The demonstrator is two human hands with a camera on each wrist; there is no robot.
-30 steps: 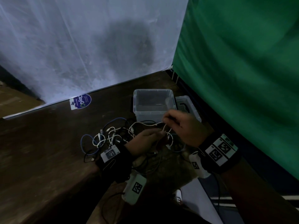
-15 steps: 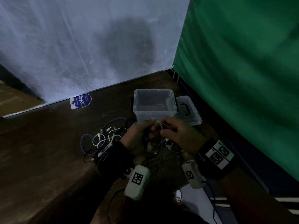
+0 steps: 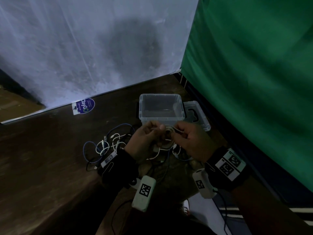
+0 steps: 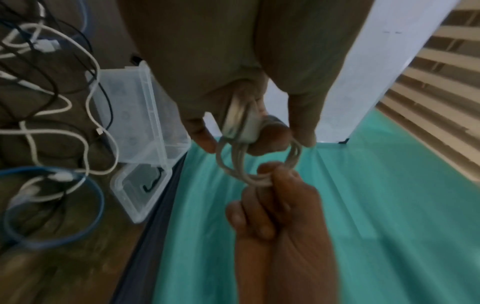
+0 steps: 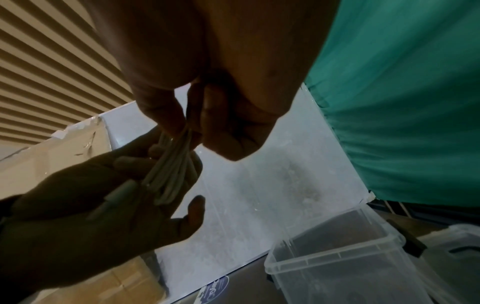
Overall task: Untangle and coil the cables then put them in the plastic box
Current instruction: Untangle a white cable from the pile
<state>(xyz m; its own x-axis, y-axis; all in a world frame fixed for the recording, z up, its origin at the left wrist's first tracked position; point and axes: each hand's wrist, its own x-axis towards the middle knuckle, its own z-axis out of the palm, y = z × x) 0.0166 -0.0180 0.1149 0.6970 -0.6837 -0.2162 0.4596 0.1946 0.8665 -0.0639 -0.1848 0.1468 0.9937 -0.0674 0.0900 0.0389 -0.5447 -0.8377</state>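
Both hands meet over the table: the left hand (image 3: 144, 141) curls its fingers round one side of a small white cable coil (image 4: 257, 162), and the right hand (image 3: 193, 141) pinches the opposite side. Just beyond them stands the clear plastic box (image 3: 160, 116), its lid (image 3: 198, 114) beside it. Loose blue, white and black cables (image 3: 108, 145) lie tangled on the table (image 3: 42, 158) at left.

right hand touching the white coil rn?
Touching. The left wrist view shows the right hand pinching the coil's lower loops; the left hand grips its top.
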